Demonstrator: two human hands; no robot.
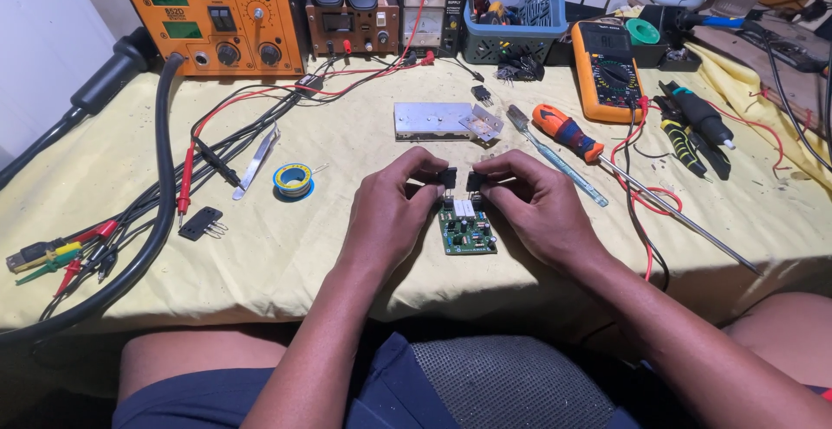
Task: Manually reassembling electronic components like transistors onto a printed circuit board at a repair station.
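A small green circuit board (466,230) lies on the yellow cloth in front of me, with white and black parts on it. My left hand (392,212) pinches a black transistor (448,177) at the board's far left edge. On the far right edge, my right hand (530,205) pinches a second black transistor (475,181). Both hands rest on the cloth beside the board.
Beyond the board lie a metal heatsink plate (433,120), an orange-handled screwdriver (568,133), a brush, and an orange multimeter (607,70). A solder spool (293,179), tweezers (256,162), a loose black component (200,223) and test leads lie left. Orange rework station (217,17) and supplies stand behind.
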